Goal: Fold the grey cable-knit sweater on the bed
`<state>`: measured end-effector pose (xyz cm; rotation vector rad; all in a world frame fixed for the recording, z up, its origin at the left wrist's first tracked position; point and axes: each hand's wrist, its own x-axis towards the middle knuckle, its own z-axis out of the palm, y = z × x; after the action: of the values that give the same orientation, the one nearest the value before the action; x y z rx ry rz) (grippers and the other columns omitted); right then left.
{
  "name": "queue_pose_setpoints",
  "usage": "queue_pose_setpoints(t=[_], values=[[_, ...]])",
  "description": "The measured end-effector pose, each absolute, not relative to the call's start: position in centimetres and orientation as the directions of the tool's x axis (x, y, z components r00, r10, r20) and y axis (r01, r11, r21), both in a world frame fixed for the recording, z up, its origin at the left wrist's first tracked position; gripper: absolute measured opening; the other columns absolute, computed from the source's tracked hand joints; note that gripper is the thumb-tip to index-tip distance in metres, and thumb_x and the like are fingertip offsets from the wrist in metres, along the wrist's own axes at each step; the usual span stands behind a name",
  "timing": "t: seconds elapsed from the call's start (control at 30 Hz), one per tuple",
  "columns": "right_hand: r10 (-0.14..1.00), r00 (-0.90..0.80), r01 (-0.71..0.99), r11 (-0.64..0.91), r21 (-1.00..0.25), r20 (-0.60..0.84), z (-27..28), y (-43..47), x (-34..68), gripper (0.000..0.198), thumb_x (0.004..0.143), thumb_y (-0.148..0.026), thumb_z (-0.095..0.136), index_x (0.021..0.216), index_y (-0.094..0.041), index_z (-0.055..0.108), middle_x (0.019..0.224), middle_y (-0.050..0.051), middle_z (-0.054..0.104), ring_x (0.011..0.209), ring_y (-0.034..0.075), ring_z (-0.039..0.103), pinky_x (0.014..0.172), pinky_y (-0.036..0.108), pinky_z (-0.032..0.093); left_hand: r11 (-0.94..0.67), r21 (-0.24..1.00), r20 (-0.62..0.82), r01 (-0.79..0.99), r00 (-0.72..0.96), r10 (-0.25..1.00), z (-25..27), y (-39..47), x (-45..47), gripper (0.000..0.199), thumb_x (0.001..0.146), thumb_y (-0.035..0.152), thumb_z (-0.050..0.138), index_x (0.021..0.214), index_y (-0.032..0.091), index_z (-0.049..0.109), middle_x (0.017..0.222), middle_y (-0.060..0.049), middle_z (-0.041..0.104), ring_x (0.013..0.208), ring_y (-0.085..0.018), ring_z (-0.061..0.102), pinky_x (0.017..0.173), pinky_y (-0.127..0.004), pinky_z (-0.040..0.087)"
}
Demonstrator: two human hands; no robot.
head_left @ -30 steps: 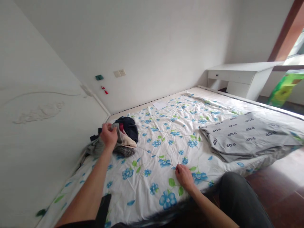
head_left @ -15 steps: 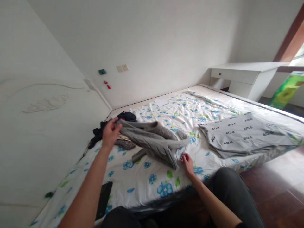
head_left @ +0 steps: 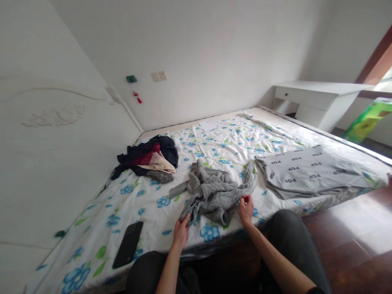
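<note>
Item: grey cable-knit sweater [head_left: 219, 190], bunched, near-centre of bed [head_left: 153, 241]. Left hand [head_left: 181, 233]: pinching its ribbed edge. Right hand [head_left: 246, 210]: fingers curled at its right side; grip, we cannot tell. Step, we judge: taking hold; next move calls for firm two-handed purchase.

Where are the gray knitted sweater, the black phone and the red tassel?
Gray knitted sweater [head_left: 219, 190]: head view, middle of its crumpled knit.
Black phone [head_left: 128, 245]: head view, middle of its upward side.
Red tassel [head_left: 139, 100]: head view, its lower part.
</note>
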<state>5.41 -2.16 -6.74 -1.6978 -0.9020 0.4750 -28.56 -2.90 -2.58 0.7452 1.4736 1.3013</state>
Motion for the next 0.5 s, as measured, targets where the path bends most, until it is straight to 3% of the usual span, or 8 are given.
queue_pose_setpoints(t=[0.07, 0.13, 0.2, 0.3, 0.4, 0.5], values=[[0.751, 0.635, 0.338, -0.06, -0.939, 0.181, -5.6, -1.4, 5.6, 0.024, 0.096, -0.037, 0.049, 0.108, -0.024, 0.065, 0.106, 0.012, 0.073, 0.1, 0.03, 0.068, 0.095, 0.042, 0.058, 0.248, 0.915, -0.351, -0.318, -0.329, 0.876, -2.6, -2.5, -28.9, 0.032, 0.083, 0.039, 0.086, 0.112, 0.026, 0.082, 0.136, -0.015, 0.086, 0.142, -0.038, 0.076, 0.115, -0.051, 0.066], [0.796, 0.532, 0.457, 0.019, -0.889, 0.29, -4.3, 0.0, 6.1, 0.028, 0.094, -0.032, 0.053, 0.116, -0.022, 0.068, 0.12, 0.014, 0.074, 0.116, 0.031, 0.068, 0.108, 0.044, 0.055, 0.248, 0.889, -0.379, -0.385, -0.312, 0.871, -2.6, -2.4, -29.0, 0.029, 0.085, 0.038, 0.085, 0.111, 0.026, 0.082, 0.139, -0.014, 0.085, 0.144, -0.036, 0.075, 0.115, -0.049, 0.066], [0.852, 0.396, 0.58, 0.058, -0.813, 0.343, -3.2, 1.8, 6.8, 0.043, 0.09, -0.026, 0.06, 0.131, -0.021, 0.07, 0.138, 0.016, 0.072, 0.136, 0.032, 0.063, 0.121, 0.047, 0.049, 0.235, 0.894, -0.359, -0.381, -0.296, 0.885, -2.6, -2.4, -28.8, 0.028, 0.086, 0.039, 0.085, 0.111, 0.027, 0.082, 0.138, -0.014, 0.085, 0.144, -0.034, 0.075, 0.115, -0.047, 0.066], [0.959, 0.167, 0.708, 0.045, -0.704, 0.23, -2.1, 4.0, 8.0, 0.072, 0.079, -0.02, 0.073, 0.15, -0.021, 0.067, 0.153, 0.016, 0.069, 0.148, 0.034, 0.058, 0.127, 0.047, 0.044, 0.207, 0.944, -0.282, -0.256, -0.305, 0.91, -2.6, -2.8, -28.1, 0.033, 0.08, 0.041, 0.088, 0.108, 0.026, 0.082, 0.13, -0.015, 0.087, 0.136, -0.035, 0.078, 0.116, -0.05, 0.064], [0.997, 0.038, 0.765, 0.016, -0.644, 0.07, -1.9, 4.7, 8.7, 0.074, 0.075, -0.016, 0.079, 0.148, -0.02, 0.072, 0.133, 0.014, 0.08, 0.131, 0.033, 0.069, 0.117, 0.042, 0.049, 0.175, 0.984, -0.162, 0.022, -0.289, 0.944, -2.6, -3.3, -27.2, 0.037, 0.069, 0.042, 0.092, 0.101, 0.025, 0.082, 0.111, -0.014, 0.089, 0.121, -0.039, 0.083, 0.112, -0.054, 0.063], [0.995, 0.078, 0.704, -0.01, -0.71, 0.063, -1.7, 3.9, 9.1, 0.055, 0.077, -0.014, 0.081, 0.132, -0.02, 0.081, 0.104, 0.007, 0.084, 0.106, 0.028, 0.077, 0.099, 0.034, 0.054, 0.156, 0.945, -0.071, 0.289, -0.283, 0.957, -2.1, -3.9, -27.1, 0.031, 0.068, 0.045, 0.088, 0.091, 0.028, 0.078, 0.098, -0.013, 0.087, 0.105, -0.04, 0.084, 0.103, -0.053, 0.064]])
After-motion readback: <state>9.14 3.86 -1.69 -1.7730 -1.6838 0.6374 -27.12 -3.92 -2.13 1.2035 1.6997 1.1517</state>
